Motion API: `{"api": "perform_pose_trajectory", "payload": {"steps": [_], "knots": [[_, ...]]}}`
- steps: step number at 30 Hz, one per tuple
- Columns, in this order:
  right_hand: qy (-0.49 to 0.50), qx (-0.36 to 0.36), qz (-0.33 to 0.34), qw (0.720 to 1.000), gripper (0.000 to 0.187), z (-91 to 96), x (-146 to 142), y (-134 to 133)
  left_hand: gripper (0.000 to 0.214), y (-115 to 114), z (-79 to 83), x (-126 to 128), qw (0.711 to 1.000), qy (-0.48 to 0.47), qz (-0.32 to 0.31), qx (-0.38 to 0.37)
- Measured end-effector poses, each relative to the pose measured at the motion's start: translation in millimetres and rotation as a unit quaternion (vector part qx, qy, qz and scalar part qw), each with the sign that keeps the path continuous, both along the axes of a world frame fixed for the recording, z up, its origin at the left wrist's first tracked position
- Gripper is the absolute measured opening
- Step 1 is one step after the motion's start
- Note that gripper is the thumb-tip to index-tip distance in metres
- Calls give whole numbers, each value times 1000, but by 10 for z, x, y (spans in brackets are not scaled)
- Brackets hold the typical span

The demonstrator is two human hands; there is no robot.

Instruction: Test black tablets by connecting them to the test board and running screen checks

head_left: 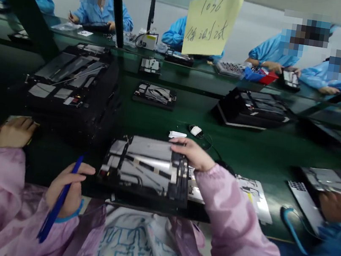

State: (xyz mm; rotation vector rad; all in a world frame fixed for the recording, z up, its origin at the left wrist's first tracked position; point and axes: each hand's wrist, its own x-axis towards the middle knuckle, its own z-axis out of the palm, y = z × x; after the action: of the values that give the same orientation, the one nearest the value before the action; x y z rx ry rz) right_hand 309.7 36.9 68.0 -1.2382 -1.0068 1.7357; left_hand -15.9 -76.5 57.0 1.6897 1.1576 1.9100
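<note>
Tablet (146, 169), open-backed, silvery inside

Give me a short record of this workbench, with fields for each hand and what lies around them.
left hand: closed round a blue pen, just left of the open tablet
right hand: fingers laid flat on the tablet's far edge
right of tablet: silver back cover, partly under the pink sleeve
bench: green, white plug behind the tablet
far left: another person's hand, pink sleeve
overhead: yellow note
</note>
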Motion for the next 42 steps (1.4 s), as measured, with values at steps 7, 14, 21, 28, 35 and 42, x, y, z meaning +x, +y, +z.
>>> {"api": "perform_pose_trajectory", "payload": {"steps": [7, 14, 21, 28, 35, 42], "knots": [[-94, 77, 18, 992, 33, -548, -270, -633, 29, 169, -86, -157, 909, 242, 16, -339], [-308, 262, -2, 915, 29, -572, -194, -579, 34, 188, -374, -139, 884, 301, 43, -356], [-369, 314, -21, 874, 24, -453, 25, -771, 30, 311, -369, 70, 887, 243, 56, -388], [-499, 324, 75, 800, 52, -525, -365, -1088, 25, 427, -337, 258, 887, 248, 41, -388], [-427, 334, 15, 840, 13, -631, -303, -1076, 27, 365, -272, 186, 876, 257, 18, -407], [-280, 377, 16, 883, 2, -636, -271, -1090, 31, 417, 4, 229, 872, 250, 1, -422]]}}
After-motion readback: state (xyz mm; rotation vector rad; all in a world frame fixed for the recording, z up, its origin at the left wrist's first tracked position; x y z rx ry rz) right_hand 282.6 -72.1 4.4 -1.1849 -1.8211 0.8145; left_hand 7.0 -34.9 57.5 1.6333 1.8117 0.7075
